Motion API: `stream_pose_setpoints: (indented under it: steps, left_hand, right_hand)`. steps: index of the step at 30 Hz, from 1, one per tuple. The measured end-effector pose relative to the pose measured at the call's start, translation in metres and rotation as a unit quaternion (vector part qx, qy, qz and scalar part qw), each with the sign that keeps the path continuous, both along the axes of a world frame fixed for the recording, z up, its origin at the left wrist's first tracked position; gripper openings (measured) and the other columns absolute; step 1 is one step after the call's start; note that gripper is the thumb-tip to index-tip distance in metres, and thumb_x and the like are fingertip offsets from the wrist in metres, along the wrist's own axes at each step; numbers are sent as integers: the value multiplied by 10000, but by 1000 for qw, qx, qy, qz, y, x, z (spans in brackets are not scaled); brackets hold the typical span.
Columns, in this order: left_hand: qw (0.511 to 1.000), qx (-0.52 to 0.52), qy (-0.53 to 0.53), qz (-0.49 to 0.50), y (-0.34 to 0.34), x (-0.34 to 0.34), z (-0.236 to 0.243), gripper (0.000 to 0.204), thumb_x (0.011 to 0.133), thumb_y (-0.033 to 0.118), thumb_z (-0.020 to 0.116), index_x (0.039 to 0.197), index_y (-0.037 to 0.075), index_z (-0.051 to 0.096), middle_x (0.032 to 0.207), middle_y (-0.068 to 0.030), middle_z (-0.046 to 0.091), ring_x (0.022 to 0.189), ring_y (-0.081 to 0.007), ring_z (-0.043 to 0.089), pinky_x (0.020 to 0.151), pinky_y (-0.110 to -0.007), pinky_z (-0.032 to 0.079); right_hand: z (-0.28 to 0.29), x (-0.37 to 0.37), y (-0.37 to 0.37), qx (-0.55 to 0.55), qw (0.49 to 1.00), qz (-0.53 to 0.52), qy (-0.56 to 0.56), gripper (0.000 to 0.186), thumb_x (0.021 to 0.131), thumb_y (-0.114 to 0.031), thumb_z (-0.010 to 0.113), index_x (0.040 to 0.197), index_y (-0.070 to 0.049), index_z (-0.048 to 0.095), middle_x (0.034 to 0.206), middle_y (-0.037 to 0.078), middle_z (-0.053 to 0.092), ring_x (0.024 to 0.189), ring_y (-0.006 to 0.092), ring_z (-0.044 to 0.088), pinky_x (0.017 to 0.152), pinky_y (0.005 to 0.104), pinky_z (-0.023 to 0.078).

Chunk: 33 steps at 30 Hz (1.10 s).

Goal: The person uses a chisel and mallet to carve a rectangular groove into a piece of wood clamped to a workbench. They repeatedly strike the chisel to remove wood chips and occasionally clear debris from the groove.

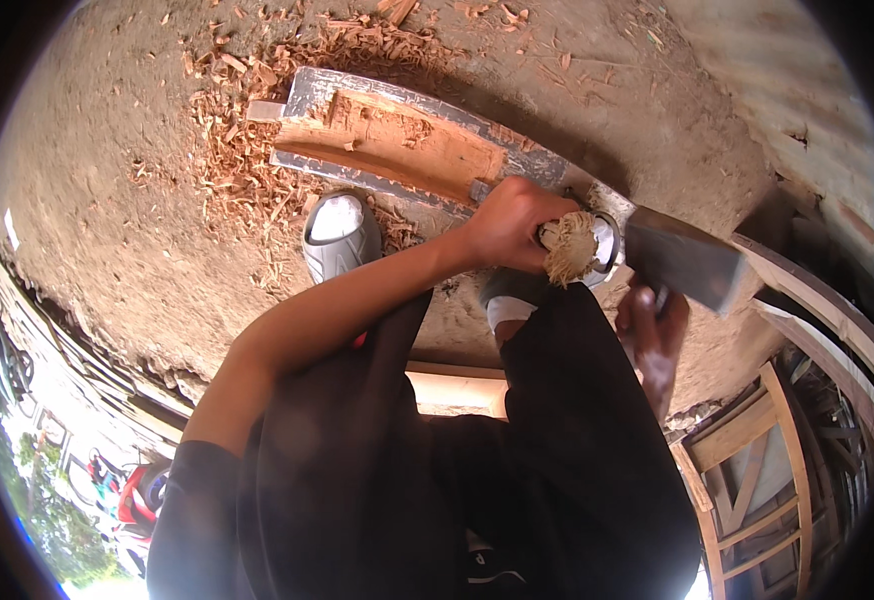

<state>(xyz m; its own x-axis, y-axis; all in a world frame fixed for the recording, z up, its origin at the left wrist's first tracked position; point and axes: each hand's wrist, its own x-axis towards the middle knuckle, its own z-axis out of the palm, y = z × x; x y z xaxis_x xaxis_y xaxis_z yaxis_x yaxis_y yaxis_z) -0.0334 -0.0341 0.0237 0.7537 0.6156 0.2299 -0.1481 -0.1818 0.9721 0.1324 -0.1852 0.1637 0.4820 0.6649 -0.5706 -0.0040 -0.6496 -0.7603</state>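
My left hand is wrapped round a chisel, whose frayed, mushroomed wooden handle end faces up. The chisel's lower part is mostly hidden by the fist. Under it lies a weathered dark grey timber with a long trough cut into it, showing bare orange-brown wood and loose chips. To the right, my right hand is closed round the handle of a broad, flat-bladed tool like a cleaver. That tool is blurred by motion and appears raised beside the chisel handle, apart from it.
Wood shavings cover the dirt floor around the timber's left end. My feet, in grey sandals, are close to the timber. A wooden frame and curved planks stand at the right. A red motorbike shows far left.
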Motion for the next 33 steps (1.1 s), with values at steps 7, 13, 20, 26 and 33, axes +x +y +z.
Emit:
stream_pose_setpoints:
  steps: [7,13,20,26,33]
  left_hand:
    - [996,-37,-78,-18,-1,-3,5,239,651,189,851,767,78,674,684,-101,627,629,-324,640,561,-375,483]
    - [998,-50,-44,-17,2,-1,11,233,665,196,821,782,89,651,701,-122,640,679,-360,659,598,-419,509]
    - [996,-69,-52,-2,5,-4,8,240,662,198,829,787,78,662,718,-133,654,687,-366,663,609,-426,513]
    - [997,-70,-40,-6,6,-6,8,242,662,198,829,800,81,668,724,-143,659,700,-378,666,625,-439,520]
    - [998,-59,-35,-7,8,-5,8,238,644,175,814,807,78,670,700,-150,655,695,-386,665,629,-449,522]
  right_hand:
    - [42,-15,-1,250,966,-4,-67,354,998,-176,624,1225,77,522,789,88,586,554,100,507,457,259,405]
    - [11,-14,11,92,929,278,-224,304,995,-155,630,1201,51,544,794,81,591,568,103,516,474,263,411]
    - [62,-11,21,100,961,177,-186,247,991,-130,637,1174,22,570,801,73,597,585,106,527,494,267,417]
    - [37,-11,59,115,866,410,-262,200,988,-110,644,1150,-4,593,806,66,602,599,109,535,511,270,422]
    - [93,-10,50,-136,986,44,-87,346,958,-137,633,1236,59,569,890,163,648,662,192,635,596,327,500]
